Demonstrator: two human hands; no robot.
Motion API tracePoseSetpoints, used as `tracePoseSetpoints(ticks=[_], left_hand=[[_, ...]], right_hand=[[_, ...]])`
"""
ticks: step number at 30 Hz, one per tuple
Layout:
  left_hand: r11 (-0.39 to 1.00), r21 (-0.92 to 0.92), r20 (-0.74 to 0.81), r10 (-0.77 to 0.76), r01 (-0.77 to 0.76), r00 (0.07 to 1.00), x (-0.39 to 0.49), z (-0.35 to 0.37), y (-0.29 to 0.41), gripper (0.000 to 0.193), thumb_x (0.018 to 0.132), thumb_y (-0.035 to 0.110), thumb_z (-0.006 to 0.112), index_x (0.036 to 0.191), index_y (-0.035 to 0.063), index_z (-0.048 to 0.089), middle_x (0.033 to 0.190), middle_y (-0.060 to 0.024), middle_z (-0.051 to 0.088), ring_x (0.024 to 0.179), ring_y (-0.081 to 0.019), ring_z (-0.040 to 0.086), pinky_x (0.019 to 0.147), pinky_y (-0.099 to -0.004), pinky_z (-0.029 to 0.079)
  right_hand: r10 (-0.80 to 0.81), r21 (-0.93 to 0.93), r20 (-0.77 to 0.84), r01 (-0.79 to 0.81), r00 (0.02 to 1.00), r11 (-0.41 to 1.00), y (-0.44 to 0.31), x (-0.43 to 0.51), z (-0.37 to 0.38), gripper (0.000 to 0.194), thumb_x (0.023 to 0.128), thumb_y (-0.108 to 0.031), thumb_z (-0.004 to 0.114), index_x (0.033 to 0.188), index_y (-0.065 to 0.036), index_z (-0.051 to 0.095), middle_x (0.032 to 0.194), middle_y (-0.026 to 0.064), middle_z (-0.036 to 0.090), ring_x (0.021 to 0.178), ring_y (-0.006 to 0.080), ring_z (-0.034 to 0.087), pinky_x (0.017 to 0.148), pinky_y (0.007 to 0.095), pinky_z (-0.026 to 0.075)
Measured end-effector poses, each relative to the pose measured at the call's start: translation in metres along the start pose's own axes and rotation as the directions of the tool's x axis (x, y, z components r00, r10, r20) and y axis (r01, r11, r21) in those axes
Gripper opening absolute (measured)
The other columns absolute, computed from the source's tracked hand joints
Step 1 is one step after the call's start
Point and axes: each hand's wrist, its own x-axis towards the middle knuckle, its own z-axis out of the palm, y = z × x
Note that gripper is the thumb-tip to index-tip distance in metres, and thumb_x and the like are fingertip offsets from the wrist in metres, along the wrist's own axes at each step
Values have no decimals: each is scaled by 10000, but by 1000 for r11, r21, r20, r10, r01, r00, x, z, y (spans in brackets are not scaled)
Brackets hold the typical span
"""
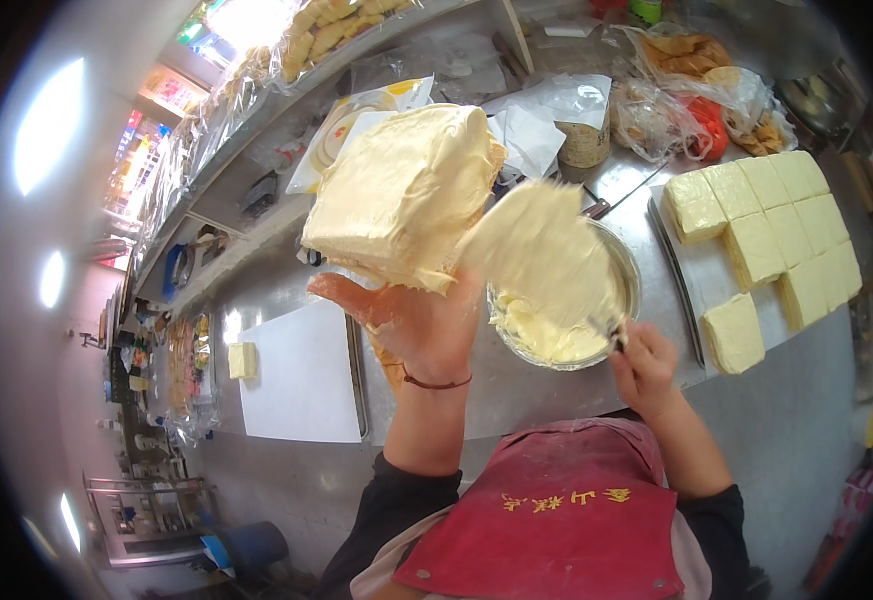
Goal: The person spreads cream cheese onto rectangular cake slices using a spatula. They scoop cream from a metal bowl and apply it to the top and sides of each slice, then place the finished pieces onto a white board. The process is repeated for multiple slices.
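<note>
On the raised palm of my left hand [425, 330] rests a square block of cake [399, 180], its top and near sides coated in pale yellow cream. Some sponge shows at its right edge. My right hand [646, 367] grips the handle of a broad spatula [541, 244], blurred and thickly covered with cream. The blade's far end reaches the cake's right side; whether it touches cannot be told. Below the spatula stands a round metal bowl [633, 274] with more cream [549, 337] in it, partly hidden by the blade.
On the right, a paper-lined tray [766, 304] bears several cream-covered cake blocks [774, 217]. Another paper-lined tray [301, 382] lies left, with one small block [242, 360] at its edge. Behind are plastic bags [654, 124], a can [583, 142] and a shelf [256, 176].
</note>
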Motion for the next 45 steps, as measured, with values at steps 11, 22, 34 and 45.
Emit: tracePoseSetpoints(ticks=[11,22,34,45], left_hand=[[983,176,-70,65,-52,995,-7,6,-4,925,704,633,691,1439,208,324,1519,-57,251,1399,-287,179,1087,-619,120],[951,183,34,246,-248,969,15,-18,-21,902,691,644,693,1425,239,360,1507,-19,284,1391,-264,237,1105,-607,128],[969,171,69,168,-177,983,21,-11,0,975,656,678,682,1439,216,332,1504,-42,288,1403,-277,198,1138,-531,100],[986,-121,48,119,-112,992,14,-19,-2,864,666,637,715,1356,179,467,1432,-36,415,1356,-252,317,1142,-557,51]], right_hand=[[373,193,-7,-365,928,911,6,7,5,406,862,-18,611,1254,54,532,793,101,580,622,160,527,572,255,425],[482,546,454,-661,749,514,-45,15,-15,410,947,-136,544,1318,26,485,724,37,481,635,85,451,588,242,403],[401,532,490,-630,774,565,-46,28,-41,385,933,-106,553,1273,69,505,880,129,611,750,138,567,712,280,465],[324,388,471,-523,820,759,-43,44,-42,394,906,-93,583,1261,65,516,963,164,633,861,212,619,781,277,467]])
